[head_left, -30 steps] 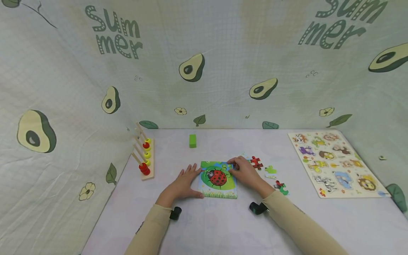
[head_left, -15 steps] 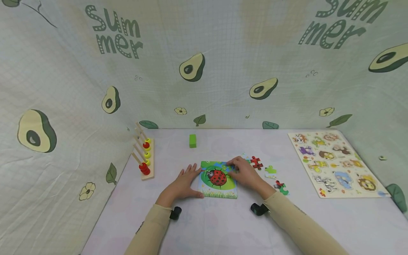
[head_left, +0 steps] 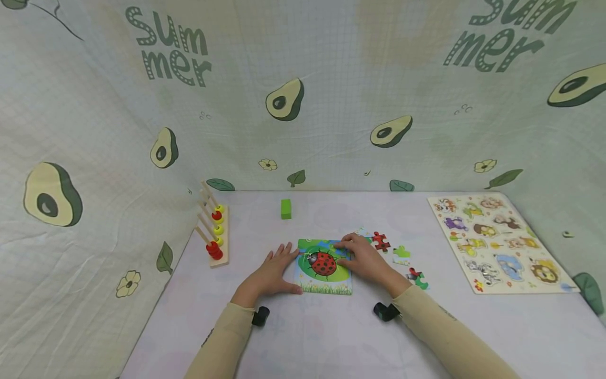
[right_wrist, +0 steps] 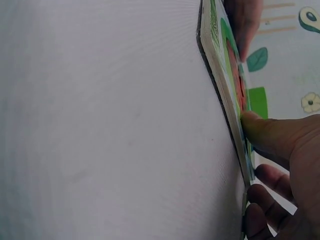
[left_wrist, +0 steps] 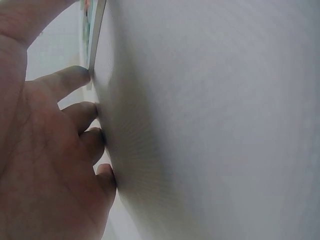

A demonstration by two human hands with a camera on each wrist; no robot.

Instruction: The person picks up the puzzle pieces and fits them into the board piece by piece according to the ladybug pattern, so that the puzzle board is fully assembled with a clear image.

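A square ladybug jigsaw puzzle lies flat on the table between both hands. My left hand rests at its left side, fingers spread, with fingertips and thumb along the edge. In the left wrist view the fingertips meet the puzzle's side and the tabletop. Over the upper right part, my right hand holds a puzzle piece between thumb and fingers, mostly covered by the hand. The right wrist view has the thumb pressing on the picture surface, the other fingers curled beyond the edge.
Several loose pieces, among them a red one, a green one and a red-green one, lie right of the puzzle. Farther right is an animal board. A green block stands behind; a bead-peg counter is at left.
My right hand has shifted slightly left over the puzzle, its thumb and index fingertips now farther in from the right edge. The left hand stays in place.
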